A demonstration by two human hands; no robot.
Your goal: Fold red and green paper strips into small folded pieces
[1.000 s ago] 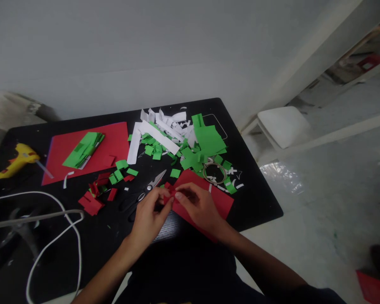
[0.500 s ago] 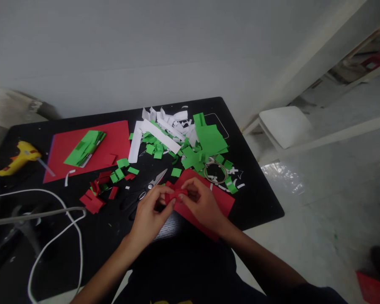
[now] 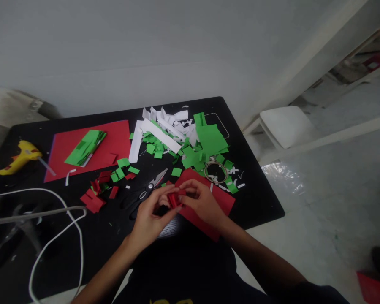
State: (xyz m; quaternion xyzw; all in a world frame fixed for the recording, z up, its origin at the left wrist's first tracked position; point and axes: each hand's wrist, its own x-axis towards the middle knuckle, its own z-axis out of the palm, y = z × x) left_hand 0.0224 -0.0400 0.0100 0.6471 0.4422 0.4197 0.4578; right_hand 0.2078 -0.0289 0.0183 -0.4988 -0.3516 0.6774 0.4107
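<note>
Between my two hands is a small folded piece of red paper (image 3: 175,199), held above the near edge of the black table. My left hand (image 3: 152,213) is closed on its left side, thumb in front. My right hand (image 3: 201,202) pinches its right side with thumb and fingers. Under my right hand lies a larger red paper sheet (image 3: 220,204). Just left of my left hand rest scissors (image 3: 150,185) with black handles, blades pointing away, partly hidden by that hand.
Green paper scraps (image 3: 190,154) and white paper strips (image 3: 161,135) are heaped at the back. A yellow glue gun (image 3: 20,158) lies far left, beside a red sheet (image 3: 58,154) bearing folded green paper (image 3: 85,147). A white cable (image 3: 79,236) loops at the front left. A white stool (image 3: 285,124) stands right.
The red paper has turned in my fingers, from a flat strip to a tilted view of its folded layers. Both hands stay in nearly the same place.
</note>
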